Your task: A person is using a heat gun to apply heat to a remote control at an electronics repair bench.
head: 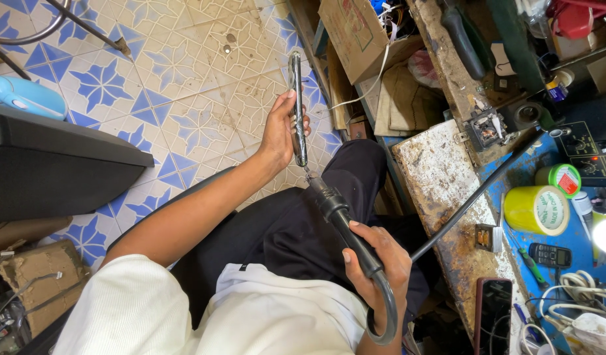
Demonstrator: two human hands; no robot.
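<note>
My left hand (280,128) grips a slim dark phone (296,98) seen edge-on, held upright over the tiled floor. My right hand (375,263) is closed around the black handle of a soldering iron (345,227). Its metal tip points up at the lower end of the phone, touching or almost touching it. The iron's black cable (474,197) loops under my right hand and runs up to the right across the workbench. My lap in black trousers lies beneath both hands.
A rusty white bench top (441,190) and a blue work surface (566,243) stand at the right, holding a yellow tape roll (536,210), a green-capped jar (560,179), a small keypad phone (549,254), another phone (493,309) and cables. Cardboard boxes (355,33) sit behind. A black case (53,164) lies left.
</note>
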